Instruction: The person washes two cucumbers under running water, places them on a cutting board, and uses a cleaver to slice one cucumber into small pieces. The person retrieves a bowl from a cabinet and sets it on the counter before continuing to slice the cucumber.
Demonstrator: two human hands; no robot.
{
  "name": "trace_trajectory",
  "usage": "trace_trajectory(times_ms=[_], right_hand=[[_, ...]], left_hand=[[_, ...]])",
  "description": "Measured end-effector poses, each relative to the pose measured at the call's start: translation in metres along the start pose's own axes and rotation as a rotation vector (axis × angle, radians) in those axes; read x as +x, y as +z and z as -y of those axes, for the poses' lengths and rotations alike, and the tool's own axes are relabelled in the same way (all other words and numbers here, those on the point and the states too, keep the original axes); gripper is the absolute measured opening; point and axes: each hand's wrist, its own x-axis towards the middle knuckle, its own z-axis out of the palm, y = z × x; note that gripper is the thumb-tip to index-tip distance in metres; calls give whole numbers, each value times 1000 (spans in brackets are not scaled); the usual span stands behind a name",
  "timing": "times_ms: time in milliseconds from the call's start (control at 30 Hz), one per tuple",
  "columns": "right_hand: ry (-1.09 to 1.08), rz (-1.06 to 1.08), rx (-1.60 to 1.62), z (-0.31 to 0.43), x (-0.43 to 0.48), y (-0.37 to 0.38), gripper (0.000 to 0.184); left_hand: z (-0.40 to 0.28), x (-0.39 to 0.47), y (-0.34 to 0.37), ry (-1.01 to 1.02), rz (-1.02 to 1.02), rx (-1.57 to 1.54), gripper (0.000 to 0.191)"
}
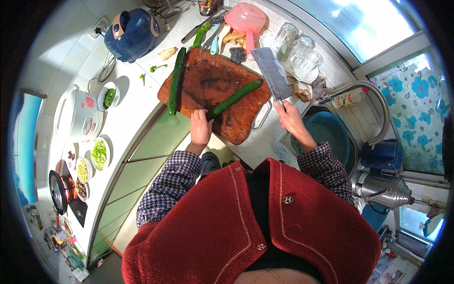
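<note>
My left hand [200, 128] grips the near end of a cucumber [237, 98], which lies slantwise across a wooden cutting board [209, 81]. In my right hand [291, 119] is the handle of a cleaver [271, 72]. Its broad blade is raised beside the board's right edge, apart from the cucumber. A second, longer cucumber [176, 81] rests along the left side of the board, touched by neither hand. The tip under my left fingers is hidden.
A sink basin [328, 138] with a curved faucet [381, 103] is at right. Glass mugs [308, 64] and a pink strainer [246, 17] stand behind the board. On the left counter are a bowl of chopped greens [109, 98], a plate of sliced green peppers [100, 154] and a wok [58, 192].
</note>
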Motion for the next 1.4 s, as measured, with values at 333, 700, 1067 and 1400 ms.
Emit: trace_trajectory(times_ms=[333, 700, 1067, 1400], right_hand=[[-253, 77, -544, -22, -19, 63, 40], [-260, 125, -497, -27, -17, 67, 44], [-353, 274, -636, -18, -29, 104, 35], [-299, 260, -424, -14, -25, 92, 40]], left_hand=[[7, 5, 8, -12, -101, -132, 43], [18, -16, -14, -125, -49, -122, 38], [17, -26, -3, -168, -129, -201, 33], [23, -39, -10, -261, -60, -325, 29]])
